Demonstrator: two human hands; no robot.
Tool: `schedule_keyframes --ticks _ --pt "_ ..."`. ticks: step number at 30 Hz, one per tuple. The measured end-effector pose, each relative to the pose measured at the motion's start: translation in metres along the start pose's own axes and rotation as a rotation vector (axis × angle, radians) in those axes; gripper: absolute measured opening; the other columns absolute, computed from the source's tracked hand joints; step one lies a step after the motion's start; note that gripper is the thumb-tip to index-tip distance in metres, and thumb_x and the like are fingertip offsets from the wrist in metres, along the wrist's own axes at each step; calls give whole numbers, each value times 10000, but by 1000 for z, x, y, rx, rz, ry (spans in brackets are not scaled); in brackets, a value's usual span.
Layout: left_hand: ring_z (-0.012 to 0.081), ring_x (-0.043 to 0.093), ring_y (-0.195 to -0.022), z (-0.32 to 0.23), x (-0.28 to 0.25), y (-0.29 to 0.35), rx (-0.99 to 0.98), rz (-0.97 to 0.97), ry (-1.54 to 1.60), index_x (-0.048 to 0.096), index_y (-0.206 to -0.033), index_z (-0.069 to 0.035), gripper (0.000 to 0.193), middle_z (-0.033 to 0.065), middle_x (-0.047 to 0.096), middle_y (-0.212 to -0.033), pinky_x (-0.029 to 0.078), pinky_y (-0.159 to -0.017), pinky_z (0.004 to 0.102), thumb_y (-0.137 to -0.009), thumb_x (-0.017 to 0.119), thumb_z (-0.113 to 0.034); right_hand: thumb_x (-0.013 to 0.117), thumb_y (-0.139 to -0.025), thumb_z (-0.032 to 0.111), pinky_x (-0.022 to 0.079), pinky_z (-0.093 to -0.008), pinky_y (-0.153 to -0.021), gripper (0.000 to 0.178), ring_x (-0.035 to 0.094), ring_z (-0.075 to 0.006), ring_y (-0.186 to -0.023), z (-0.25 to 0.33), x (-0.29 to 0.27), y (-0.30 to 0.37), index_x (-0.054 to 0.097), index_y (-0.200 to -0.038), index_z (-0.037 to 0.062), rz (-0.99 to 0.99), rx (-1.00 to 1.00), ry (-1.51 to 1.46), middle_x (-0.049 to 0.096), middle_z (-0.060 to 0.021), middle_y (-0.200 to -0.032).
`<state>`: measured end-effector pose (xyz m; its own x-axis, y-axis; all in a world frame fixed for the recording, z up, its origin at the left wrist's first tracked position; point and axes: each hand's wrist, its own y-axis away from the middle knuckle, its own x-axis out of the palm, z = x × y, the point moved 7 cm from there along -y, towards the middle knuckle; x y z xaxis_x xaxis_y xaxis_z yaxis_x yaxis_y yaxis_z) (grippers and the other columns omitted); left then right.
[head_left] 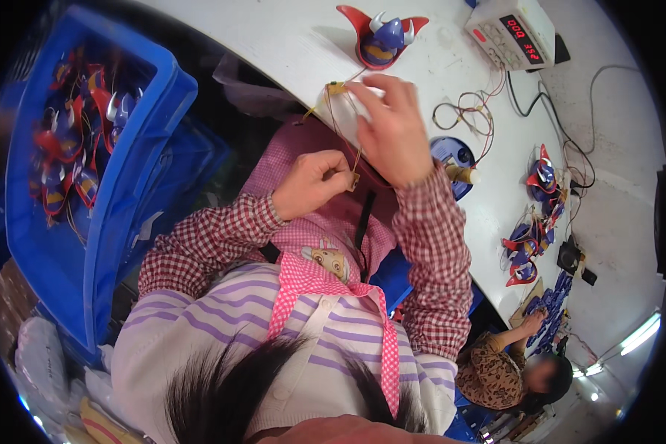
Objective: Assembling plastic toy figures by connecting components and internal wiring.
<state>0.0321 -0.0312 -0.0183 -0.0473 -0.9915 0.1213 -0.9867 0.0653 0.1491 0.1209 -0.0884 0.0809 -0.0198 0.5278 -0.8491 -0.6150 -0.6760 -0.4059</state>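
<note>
My left hand (312,184) is closed in a pinch above my lap, with a small yellowish piece (354,182) on thin wires at its fingertips. Higher up, by the table edge, my right hand (394,126) has its thumb and finger closed at the end of a small yellow circuit board (337,88). Thin wires run from this board down toward my left hand. Just beyond the right hand stands a purple horned toy figure (384,43) with a red flared collar; a wire trails from it toward the board. The fingertips partly hide both small parts.
A blue crate (92,274) full of similar wired figures is at left. On the white table (288,44) are a power supply (512,35) with a red display, looped wires (466,111), a blue round container (451,152) and more figures (529,244). Another person (507,370) works at lower right.
</note>
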Motion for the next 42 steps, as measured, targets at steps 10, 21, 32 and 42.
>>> schedule_keyframes --ticks 10,21,32,42 --pt "68 438 -584 5 1 1 13 65 62 583 -770 -35 50 3 582 -702 362 -550 187 -815 566 -48 628 -729 95 429 -298 -768 199 486 -224 -839 -20 62 -25 605 -927 84 139 -234 227 525 -53 -868" --pt "82 407 -543 7 -7 -5 7 -36 51 596 -737 -22 59 3 549 -638 336 -507 207 -786 596 -56 569 -762 76 415 -311 -707 25 453 -216 -746 -16 66 -21 560 -775 56 -14 -382 335 497 -85 -795" --pt "83 419 -548 16 -4 -2 -9 -64 37 607 -749 -20 75 0 563 -647 344 -514 209 -799 596 -74 581 -761 76 421 -299 -688 33 458 -212 -737 -18 66 -16 563 -778 54 -85 -347 333 500 -85 -797" --pt "84 428 -554 17 -1 0 -11 -53 36 612 -758 -19 96 2 580 -658 351 -519 210 -812 601 -97 598 -754 90 425 -289 -688 59 469 -207 -734 -24 62 -15 558 -790 66 -100 -304 238 496 -74 -787"
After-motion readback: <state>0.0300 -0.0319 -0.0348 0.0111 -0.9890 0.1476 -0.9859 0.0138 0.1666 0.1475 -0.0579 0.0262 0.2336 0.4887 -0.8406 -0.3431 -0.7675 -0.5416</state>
